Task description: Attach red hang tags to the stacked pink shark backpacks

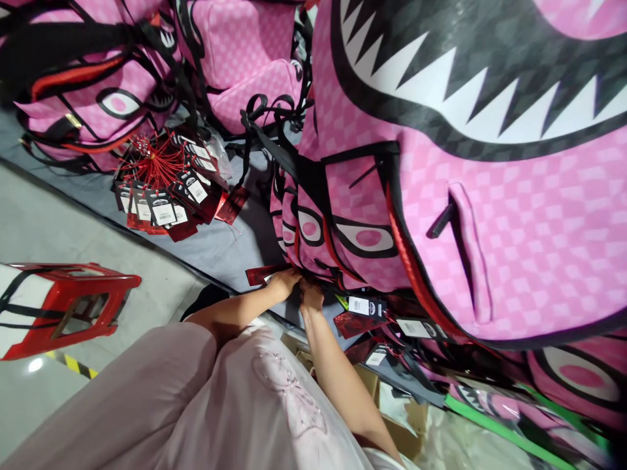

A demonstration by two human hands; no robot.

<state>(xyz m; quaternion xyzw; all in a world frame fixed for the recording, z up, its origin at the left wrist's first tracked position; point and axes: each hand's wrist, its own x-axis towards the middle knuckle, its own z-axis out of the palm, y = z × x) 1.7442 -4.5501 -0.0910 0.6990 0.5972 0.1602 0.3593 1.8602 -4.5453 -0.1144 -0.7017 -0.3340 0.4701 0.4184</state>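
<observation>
My left hand (284, 284) is closed at the lower edge of a row of pink checkered backpacks (362, 241) with printed eyes. Beside its wrist lies a dark red hang tag (258, 275), partly covered by the hand. My right hand (312, 297) is curled closed just to the right, almost touching the left one. Both sets of fingertips are hidden under the bags' edge, so what they pinch cannot be made out. More hang tags (366, 307) with white barcode labels dangle from the bags to the right of my right hand.
A bundle of hang tags (164, 207) on red strings lies on the grey-covered table (249, 238). More pink backpacks (249, 59) stand at the back. On the floor are a red stool (105, 307) at left and a cardboard box (416, 424) below the table's edge.
</observation>
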